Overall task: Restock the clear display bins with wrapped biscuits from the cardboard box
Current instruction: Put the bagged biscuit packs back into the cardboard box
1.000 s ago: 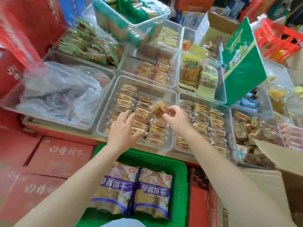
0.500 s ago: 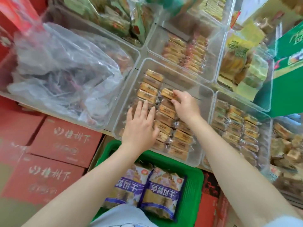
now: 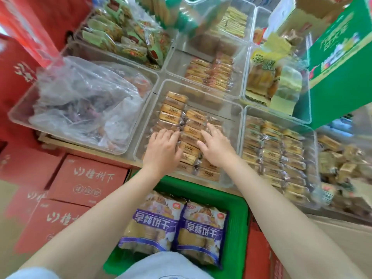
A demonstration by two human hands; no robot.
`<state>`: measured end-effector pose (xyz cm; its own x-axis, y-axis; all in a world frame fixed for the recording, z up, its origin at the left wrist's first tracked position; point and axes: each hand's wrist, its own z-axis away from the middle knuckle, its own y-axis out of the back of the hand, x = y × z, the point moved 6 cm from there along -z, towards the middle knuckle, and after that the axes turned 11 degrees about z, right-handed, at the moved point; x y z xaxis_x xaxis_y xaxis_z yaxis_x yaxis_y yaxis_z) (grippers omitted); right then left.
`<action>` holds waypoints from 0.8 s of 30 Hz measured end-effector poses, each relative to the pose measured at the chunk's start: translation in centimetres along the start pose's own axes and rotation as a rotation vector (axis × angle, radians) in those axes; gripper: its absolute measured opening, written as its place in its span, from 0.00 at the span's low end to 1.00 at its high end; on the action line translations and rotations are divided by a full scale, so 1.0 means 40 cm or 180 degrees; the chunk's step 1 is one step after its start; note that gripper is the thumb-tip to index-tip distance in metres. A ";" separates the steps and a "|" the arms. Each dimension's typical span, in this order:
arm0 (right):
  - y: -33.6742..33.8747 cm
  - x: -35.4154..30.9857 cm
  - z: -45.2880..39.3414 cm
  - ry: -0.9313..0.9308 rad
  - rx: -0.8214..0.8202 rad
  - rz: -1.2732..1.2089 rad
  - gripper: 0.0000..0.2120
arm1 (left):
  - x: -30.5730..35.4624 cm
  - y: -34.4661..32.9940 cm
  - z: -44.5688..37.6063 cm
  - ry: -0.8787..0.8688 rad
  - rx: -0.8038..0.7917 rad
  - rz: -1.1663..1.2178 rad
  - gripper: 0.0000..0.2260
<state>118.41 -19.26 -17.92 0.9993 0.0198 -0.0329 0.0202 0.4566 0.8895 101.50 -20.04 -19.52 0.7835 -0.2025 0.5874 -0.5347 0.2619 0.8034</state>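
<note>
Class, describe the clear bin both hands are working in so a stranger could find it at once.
Find the green basket holding purple packs. The bin sits directly behind it. Unlike its neighbours, both hands, left and right, rest flat on its golden wrapped biscuits.

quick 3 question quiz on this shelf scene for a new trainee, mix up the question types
1. True or false: both hands rest on the wrapped biscuits in the middle clear bin.
2. What lies in the green basket below the shelf? A) two purple biscuit packs B) loose sweets C) red boxes
3. Fill in: the bin to the left of the middle one holds a crumpled clear plastic ____.

Key
1. True: the left hand and right hand lie flat on the rows, gripping nothing.
2. A: the purple packs lie side by side.
3. bag
</note>
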 end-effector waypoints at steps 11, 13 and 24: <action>0.146 0.419 0.612 -0.0697 0.1904 -0.1486 0.11 | 0.630 -0.174 0.320 -0.0812 -0.0663 0.1466 0.27; 0.138 0.532 0.746 -0.0900 0.2306 -0.1677 0.12 | 0.764 -0.245 0.390 -0.0876 -0.0882 0.1716 0.27; -0.220 1.058 1.043 -0.1127 0.0845 -0.1732 0.11 | 1.088 -0.616 0.583 0.0702 -0.1142 0.3349 0.44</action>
<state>161.90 -59.57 -8.14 0.7946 -0.4613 -0.3946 0.4827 0.0860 0.8715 141.39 -57.30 -11.48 0.0561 0.4396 0.8965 -0.8672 0.4664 -0.1745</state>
